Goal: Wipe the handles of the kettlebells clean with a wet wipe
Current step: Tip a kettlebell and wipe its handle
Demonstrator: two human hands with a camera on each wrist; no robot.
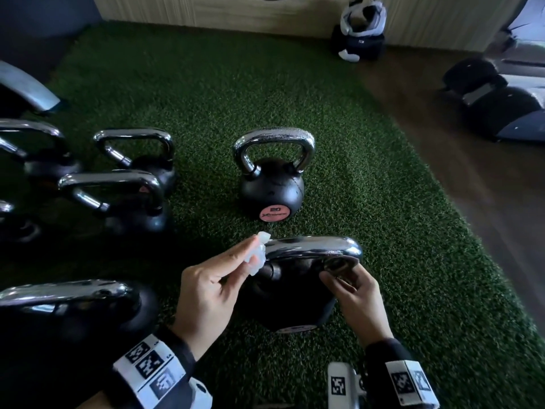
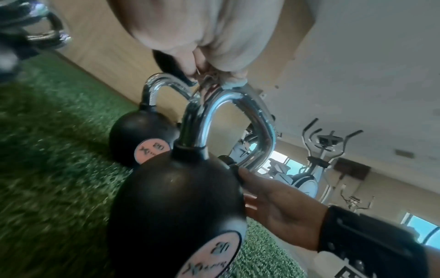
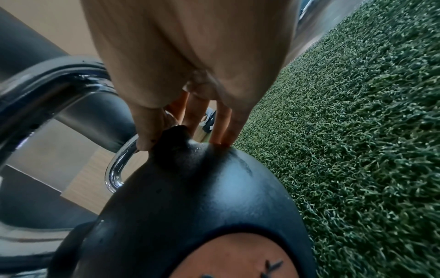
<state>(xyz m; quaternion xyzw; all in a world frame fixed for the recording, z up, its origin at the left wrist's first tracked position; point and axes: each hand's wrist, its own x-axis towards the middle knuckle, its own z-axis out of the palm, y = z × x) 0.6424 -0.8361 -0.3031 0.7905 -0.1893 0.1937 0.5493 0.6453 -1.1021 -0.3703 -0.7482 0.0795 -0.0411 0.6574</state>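
Observation:
A black kettlebell [image 1: 289, 299] with a chrome handle [image 1: 312, 247] stands on the green turf right in front of me. My left hand [image 1: 247, 258] pinches a crumpled white wet wipe [image 1: 259, 256] and presses it against the handle's left end. The left wrist view shows the wipe [image 2: 234, 85] on top of the handle's [image 2: 238, 101] bend. My right hand [image 1: 339, 280] holds the kettlebell at the handle's right base. In the right wrist view, its thumb and fingers [image 3: 223, 131] lie on either side of the black collar.
A second kettlebell [image 1: 271, 187] with a pink label stands just beyond on the turf [image 1: 383, 231]. Several more kettlebells [image 1: 118, 202] crowd the left side, one [image 1: 73, 305] close to my left wrist. Wooden floor [image 1: 472, 172] lies right; a bag [image 1: 358, 33] sits by the far wall.

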